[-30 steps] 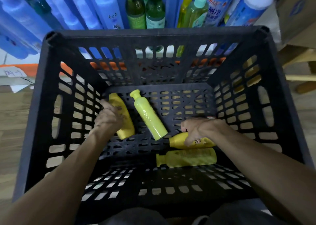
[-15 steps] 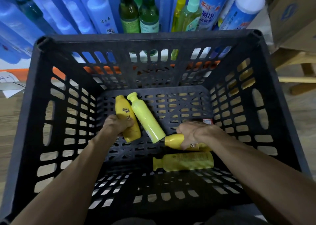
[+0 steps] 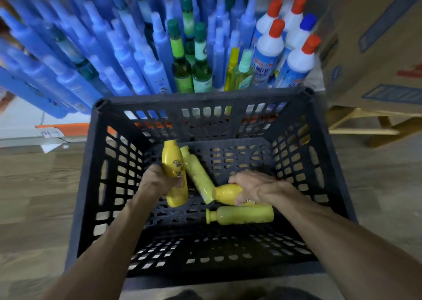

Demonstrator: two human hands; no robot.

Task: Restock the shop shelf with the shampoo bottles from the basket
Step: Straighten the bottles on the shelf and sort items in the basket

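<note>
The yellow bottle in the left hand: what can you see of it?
The yellow bottle looks like smooth opaque plastic, with a rounded yellow cap, closed, and a dark print on its front. The left hand grips its middle inside the black basket, cap pointing to the far wall. It overlaps the lime-green bottle; contact is unclear.

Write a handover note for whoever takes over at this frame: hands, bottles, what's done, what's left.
Left hand grips a yellow bottle round its middle.
Right hand grips a second yellow bottle low in the basket.
A lime bottle lies between them; a fourth bottle lies nearer the person.
Done: both grasps made; no bottle is out of the basket yet.
Left: lift both out, stand them beside the blue bottles, then fetch the other two.
</note>
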